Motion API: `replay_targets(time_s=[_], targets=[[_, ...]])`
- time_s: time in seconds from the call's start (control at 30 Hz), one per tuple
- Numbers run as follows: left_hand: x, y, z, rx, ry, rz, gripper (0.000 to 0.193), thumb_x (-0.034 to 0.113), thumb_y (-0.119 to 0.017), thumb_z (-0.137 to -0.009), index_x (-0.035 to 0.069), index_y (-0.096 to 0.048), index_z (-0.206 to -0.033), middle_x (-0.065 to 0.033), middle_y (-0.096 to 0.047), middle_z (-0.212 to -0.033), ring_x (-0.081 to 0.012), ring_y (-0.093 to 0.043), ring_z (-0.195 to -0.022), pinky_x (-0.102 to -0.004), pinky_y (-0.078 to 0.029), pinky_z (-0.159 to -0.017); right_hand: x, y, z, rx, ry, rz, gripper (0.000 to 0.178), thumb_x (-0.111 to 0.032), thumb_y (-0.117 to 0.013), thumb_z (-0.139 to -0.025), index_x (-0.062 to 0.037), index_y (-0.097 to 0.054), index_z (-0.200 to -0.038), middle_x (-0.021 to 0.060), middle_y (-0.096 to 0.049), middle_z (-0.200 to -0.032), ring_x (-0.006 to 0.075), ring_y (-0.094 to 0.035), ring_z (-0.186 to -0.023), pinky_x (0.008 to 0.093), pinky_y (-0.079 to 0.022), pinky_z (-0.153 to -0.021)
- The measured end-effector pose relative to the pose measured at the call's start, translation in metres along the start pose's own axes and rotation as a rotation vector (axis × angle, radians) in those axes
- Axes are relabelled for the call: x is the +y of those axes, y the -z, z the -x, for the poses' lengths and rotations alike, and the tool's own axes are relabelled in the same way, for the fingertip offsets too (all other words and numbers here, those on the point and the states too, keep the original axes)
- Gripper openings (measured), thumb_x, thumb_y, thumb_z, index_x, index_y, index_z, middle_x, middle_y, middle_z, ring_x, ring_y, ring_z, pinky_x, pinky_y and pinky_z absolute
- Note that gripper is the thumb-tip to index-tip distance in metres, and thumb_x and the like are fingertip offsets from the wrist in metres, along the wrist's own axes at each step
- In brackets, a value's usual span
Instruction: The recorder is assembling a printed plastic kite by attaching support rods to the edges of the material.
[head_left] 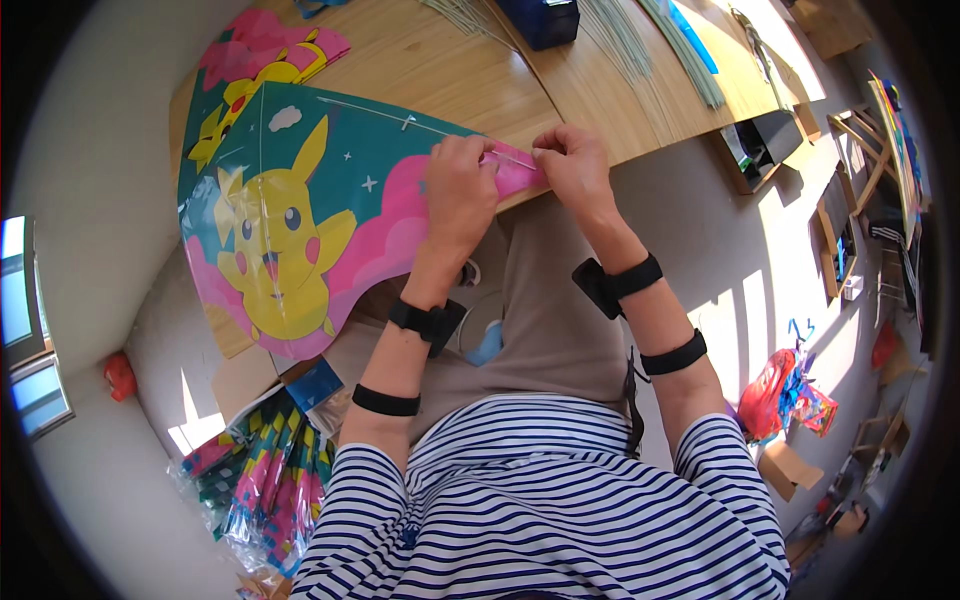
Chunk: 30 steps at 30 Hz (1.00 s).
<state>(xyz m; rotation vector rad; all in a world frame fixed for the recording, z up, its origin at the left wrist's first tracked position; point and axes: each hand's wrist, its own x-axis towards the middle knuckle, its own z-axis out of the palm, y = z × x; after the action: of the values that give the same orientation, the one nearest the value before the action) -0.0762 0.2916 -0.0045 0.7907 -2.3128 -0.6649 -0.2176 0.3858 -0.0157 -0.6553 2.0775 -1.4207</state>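
A teal and pink kite [345, 220] printed with a yellow cartoon creature lies spread over the wooden table [440, 75], its lower part hanging past the near edge. Along its upper edge runs a thin pale rod [375, 112]. My left hand [461, 195] is closed on the kite near its pointed right corner, thumb and fingers bent around the edge. At that pink tip, my right hand [578, 172] pinches the corner between thumb and fingers. Whether the rod's end is inside this pinch is hidden.
Another kite [245, 85] lies at the table's far left. Thin sticks [620, 45], a dark blue box [540, 22] and pliers-like metal tool [757, 45] are toward the far right. Bagged folded kites [265, 480] sit low on the left; a red bundle [770, 395] stands on the right.
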Motion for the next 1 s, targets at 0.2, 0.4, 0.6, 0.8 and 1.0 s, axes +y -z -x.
replay_targets(time_s=[0.2,0.4,0.6,0.8,1.0], targets=[[0.004,-0.008,-0.005,-0.100,0.002,-0.082,0.016,0.005,-0.071,-0.076,0.003,-0.069,-0.092,-0.0144,-0.062,-0.091,-0.0351,-0.058,-0.092,-0.0450,-0.047,-0.081,-0.015,-0.008,0.011,0.056,0.121,0.409,0.013,-0.010,-0.064,-0.076,-0.0057,-0.073,-0.085,0.0182,-0.071,-0.087,0.0367,-0.069,-0.084,0.0445,-0.054,-0.074],[-0.018,0.000,-0.021,-0.267,0.154,0.171,0.011,0.005,-0.069,-0.080,0.001,-0.066,-0.089,-0.0099,-0.064,-0.083,-0.0254,-0.062,-0.082,-0.0359,-0.049,-0.074,-0.010,-0.013,0.010,0.083,0.208,0.572,0.011,-0.008,-0.062,-0.074,-0.0062,-0.071,-0.080,0.0185,-0.070,-0.084,0.0375,-0.069,-0.082,0.0471,-0.054,-0.073],[-0.031,0.042,-0.051,-0.572,0.446,0.543,0.005,0.002,-0.064,-0.084,0.001,-0.064,-0.089,-0.0021,-0.064,-0.080,-0.0110,-0.062,-0.076,-0.0261,-0.050,-0.072,-0.013,-0.013,0.010,0.053,0.180,0.568,0.011,-0.008,-0.061,-0.074,-0.0066,-0.071,-0.078,0.0184,-0.070,-0.083,0.0382,-0.069,-0.082,0.0474,-0.054,-0.073],[-0.036,0.061,-0.077,-0.606,0.450,0.556,0.012,0.001,-0.063,-0.082,0.003,-0.065,-0.093,-0.0021,-0.064,-0.084,-0.0121,-0.062,-0.079,-0.0261,-0.050,-0.075,-0.015,-0.014,0.007,0.050,0.155,0.607,0.012,-0.008,-0.060,-0.072,-0.0072,-0.071,-0.077,0.0184,-0.071,-0.082,0.0383,-0.069,-0.081,0.0468,-0.054,-0.071],[-0.044,0.074,-0.098,-0.609,0.423,0.523,0.020,0.004,-0.064,-0.079,0.003,-0.067,-0.098,-0.0011,-0.063,-0.087,-0.0116,-0.058,-0.077,-0.0252,-0.049,-0.077,-0.014,-0.014,0.003,0.053,0.140,0.616,0.011,-0.008,-0.061,-0.070,-0.0085,-0.072,-0.074,0.0175,-0.070,-0.079,0.0377,-0.069,-0.079,0.0453,-0.054,-0.069]])
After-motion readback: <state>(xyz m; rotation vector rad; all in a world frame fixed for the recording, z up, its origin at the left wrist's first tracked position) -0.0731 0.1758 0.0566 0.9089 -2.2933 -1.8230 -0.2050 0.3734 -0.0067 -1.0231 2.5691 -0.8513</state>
